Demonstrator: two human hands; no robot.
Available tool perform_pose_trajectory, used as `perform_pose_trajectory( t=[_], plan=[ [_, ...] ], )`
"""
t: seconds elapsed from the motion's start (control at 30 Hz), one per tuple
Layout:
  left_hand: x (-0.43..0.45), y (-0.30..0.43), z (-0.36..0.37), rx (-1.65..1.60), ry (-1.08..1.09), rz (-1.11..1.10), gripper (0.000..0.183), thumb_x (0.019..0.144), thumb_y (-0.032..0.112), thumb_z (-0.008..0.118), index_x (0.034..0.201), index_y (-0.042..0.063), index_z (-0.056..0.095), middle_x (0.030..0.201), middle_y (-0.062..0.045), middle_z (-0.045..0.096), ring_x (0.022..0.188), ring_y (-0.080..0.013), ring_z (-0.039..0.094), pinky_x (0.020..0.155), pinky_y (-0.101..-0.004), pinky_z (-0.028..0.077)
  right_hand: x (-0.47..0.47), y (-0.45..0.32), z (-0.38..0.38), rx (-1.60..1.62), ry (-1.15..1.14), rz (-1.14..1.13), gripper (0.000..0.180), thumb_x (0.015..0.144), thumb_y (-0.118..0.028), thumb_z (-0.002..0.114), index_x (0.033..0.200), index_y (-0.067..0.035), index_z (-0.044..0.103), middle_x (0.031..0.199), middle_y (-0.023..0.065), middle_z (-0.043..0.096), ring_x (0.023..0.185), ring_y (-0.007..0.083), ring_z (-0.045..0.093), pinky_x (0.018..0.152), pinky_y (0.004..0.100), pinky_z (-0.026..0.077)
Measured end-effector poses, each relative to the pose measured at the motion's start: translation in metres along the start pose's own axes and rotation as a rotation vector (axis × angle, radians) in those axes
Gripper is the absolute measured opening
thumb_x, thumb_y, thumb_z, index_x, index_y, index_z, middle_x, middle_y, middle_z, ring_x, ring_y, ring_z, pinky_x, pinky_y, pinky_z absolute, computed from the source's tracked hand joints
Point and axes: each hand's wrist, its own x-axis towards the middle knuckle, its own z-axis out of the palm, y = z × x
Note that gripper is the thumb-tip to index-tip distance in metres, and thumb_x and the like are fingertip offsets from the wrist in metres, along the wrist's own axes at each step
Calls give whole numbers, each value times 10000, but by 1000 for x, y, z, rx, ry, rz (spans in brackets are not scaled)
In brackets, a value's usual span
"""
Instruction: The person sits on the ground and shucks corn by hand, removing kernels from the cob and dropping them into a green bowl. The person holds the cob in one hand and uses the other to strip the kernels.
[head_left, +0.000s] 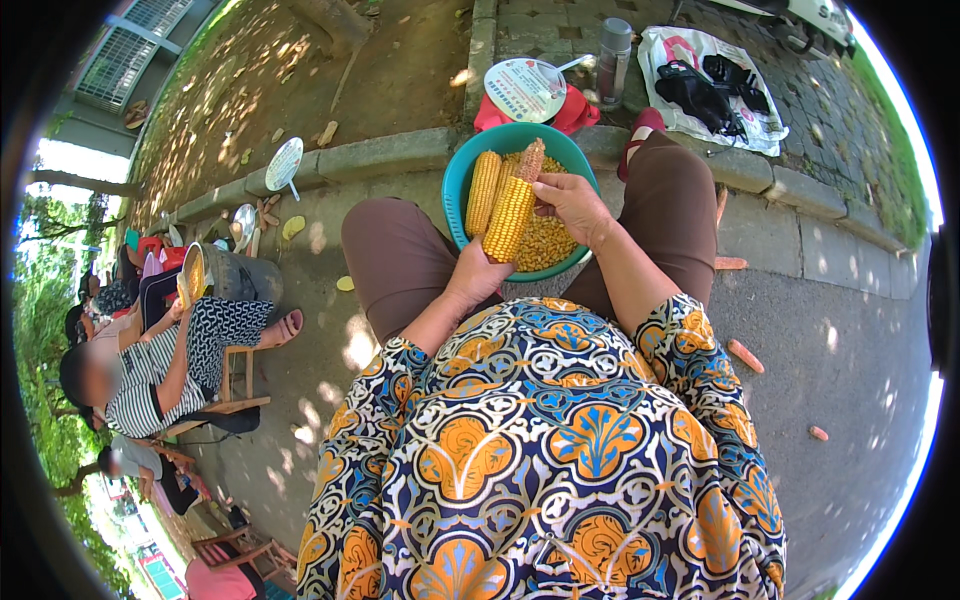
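A teal plastic basin (451, 196) stands between my knees, with loose yellow corn kernels (541, 244) in it. My left hand (480, 271) grips the lower end of an ear of corn (510, 219) above the basin. The upper part of that ear is bare cob, while its lower part still bears kernels. My right hand (571, 204) touches the ear near the edge of the kernels, thumb and fingers against its side; whether it grips firmly is hard to tell. Another full ear of corn (482, 192) leans inside the basin at the left, and a further one is partly hidden behind the held ear.
A stone kerb (390, 159) runs beyond the basin. Past it are a round hand fan (525, 90) on red cloth, a grey flask (613, 64) and a white bag (652, 52) under black items. Bare cobs (745, 355) lie at right. Seated people (154, 390) and a bucket (244, 274) are at left.
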Motion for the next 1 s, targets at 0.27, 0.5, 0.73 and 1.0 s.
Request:
perform_pose_trajectory(
  t=[0.27,0.5,0.73,1.0],
  plan=[
    [0,1,0,32,-23,-42,387,717,26,693,1069,-27,542,940,-59,634,840,-132,597,768,-275,481,2,7,2,-30,60,-18,238,930,-132,543,1089,10,647,908,34,651,758,113,582,660,259,473],
    [-1,0,1,-77,-21,-9,385,721,-7,681,1080,-20,543,974,-57,631,867,-142,599,793,-281,479,2,1,6,139,77,73,268,954,-103,472,1134,58,589,1010,106,636,858,195,609,749,318,502],
    [0,2,1,-270,18,-59,386,730,-43,658,1095,-15,536,1005,-50,621,887,-138,596,811,-271,473,-1,-8,2,275,43,149,322,968,-89,399,1233,66,495,1132,145,598,1046,246,587,864,369,492],
    [1,0,-1,-250,105,-59,397,718,-44,663,1091,-15,528,945,-32,608,831,-122,580,776,-255,471,6,9,-5,-566,185,-248,266,925,-132,527,1114,30,620,1020,95,657,943,183,612,797,303,469]
  ],
)
